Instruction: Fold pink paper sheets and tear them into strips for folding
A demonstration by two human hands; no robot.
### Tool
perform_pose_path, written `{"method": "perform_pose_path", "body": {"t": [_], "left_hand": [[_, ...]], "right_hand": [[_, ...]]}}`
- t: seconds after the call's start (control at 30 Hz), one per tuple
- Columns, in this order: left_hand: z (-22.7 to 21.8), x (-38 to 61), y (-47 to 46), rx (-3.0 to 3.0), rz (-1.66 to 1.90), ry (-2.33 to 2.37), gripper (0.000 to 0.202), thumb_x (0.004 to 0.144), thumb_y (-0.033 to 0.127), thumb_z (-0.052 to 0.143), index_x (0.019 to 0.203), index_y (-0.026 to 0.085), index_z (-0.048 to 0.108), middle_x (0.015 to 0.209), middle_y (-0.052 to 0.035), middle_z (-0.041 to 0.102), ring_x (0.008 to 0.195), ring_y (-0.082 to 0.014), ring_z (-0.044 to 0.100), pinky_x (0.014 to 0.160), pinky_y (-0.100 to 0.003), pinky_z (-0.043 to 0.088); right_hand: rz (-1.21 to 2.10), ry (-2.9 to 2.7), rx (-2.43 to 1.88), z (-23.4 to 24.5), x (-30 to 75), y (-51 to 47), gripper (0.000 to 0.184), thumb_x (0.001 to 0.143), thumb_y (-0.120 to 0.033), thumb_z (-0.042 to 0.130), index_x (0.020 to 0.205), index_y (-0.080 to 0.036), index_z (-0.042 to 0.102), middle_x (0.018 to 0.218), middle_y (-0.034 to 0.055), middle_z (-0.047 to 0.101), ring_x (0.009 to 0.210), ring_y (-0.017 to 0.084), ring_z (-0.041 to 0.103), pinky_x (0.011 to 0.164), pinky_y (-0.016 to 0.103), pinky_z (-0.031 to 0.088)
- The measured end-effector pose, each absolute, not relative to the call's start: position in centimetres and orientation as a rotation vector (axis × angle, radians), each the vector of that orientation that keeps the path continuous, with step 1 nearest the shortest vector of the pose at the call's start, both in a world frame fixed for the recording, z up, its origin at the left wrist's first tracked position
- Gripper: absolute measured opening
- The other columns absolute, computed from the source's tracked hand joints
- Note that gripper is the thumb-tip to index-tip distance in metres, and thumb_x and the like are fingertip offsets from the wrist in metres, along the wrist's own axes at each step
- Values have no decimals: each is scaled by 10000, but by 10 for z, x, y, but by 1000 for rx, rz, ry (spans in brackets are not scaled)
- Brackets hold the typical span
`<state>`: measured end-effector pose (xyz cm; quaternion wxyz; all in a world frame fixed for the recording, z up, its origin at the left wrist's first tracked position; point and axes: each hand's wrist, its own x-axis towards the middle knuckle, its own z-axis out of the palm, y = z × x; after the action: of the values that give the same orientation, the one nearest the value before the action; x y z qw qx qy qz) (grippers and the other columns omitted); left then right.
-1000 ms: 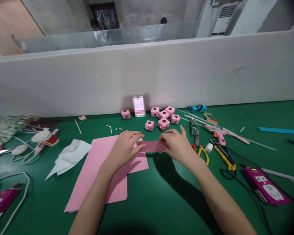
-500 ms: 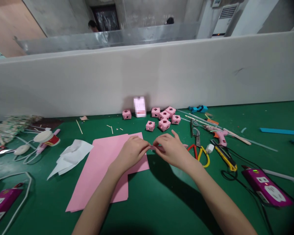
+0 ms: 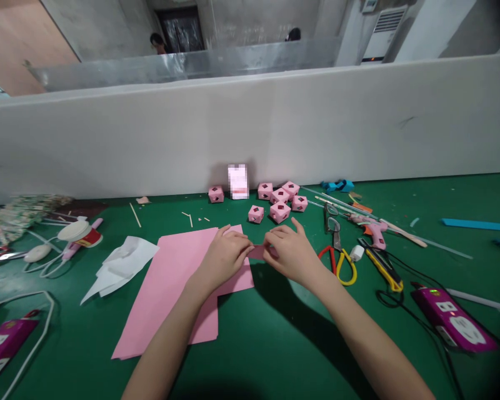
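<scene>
My left hand (image 3: 225, 258) and my right hand (image 3: 289, 253) meet over the green table (image 3: 291, 339), both with fingers closed on a small folded pink paper strip (image 3: 257, 251), of which only a short piece shows between them. The left hand lies over the right edge of large pink paper sheets (image 3: 170, 289). Several finished pink paper cubes (image 3: 280, 200) with dark diamond holes lie just beyond the hands, by the white partition wall.
Scissors (image 3: 337, 253), a pink glue gun (image 3: 370, 229), a yellow utility knife (image 3: 383, 266) and a purple power strip (image 3: 450, 319) with cables lie to the right. White paper scraps (image 3: 120, 264), a tape roll (image 3: 77, 233) and another power strip (image 3: 2, 347) lie left.
The flat pink strip held between the hands has been folded up smaller, and both hands have drawn closer together over it.
</scene>
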<state>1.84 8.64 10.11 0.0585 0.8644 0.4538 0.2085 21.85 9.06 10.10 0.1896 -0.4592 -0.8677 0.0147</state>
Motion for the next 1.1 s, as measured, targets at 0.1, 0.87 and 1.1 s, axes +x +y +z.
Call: {"method": "perform_pose_path", "body": {"t": [0.1, 0.87, 1.1], "left_hand": [[104, 13, 88, 2603, 634, 1387, 230, 986, 221, 493, 881, 220, 698, 943, -10, 748, 902, -192, 669, 1076, -520, 368], [106, 20, 81, 2760, 630, 1393, 154, 964, 154, 454, 888, 203, 579, 916, -12, 692, 893, -183, 624, 1126, -506, 306], [112, 4, 82, 2724, 700, 1457, 136, 976, 180, 466, 912, 213, 581, 933, 6, 711, 916, -183, 641, 1113, -506, 315]], "right_hand": [[32, -2423, -1302, 101, 222, 92, 82, 888, -236, 569, 820, -213, 608, 873, 36, 723, 1001, 231, 625, 1141, 552, 199], [6, -2474, -1236, 99, 218, 90, 61, 885, -249, 577, 858, -206, 611, 841, 35, 722, 973, 237, 636, 1124, 546, 217], [-31, -2421, -1279, 106, 227, 91, 82, 876, -230, 582, 797, -212, 598, 836, 24, 723, 975, 223, 635, 1130, 543, 207]]}}
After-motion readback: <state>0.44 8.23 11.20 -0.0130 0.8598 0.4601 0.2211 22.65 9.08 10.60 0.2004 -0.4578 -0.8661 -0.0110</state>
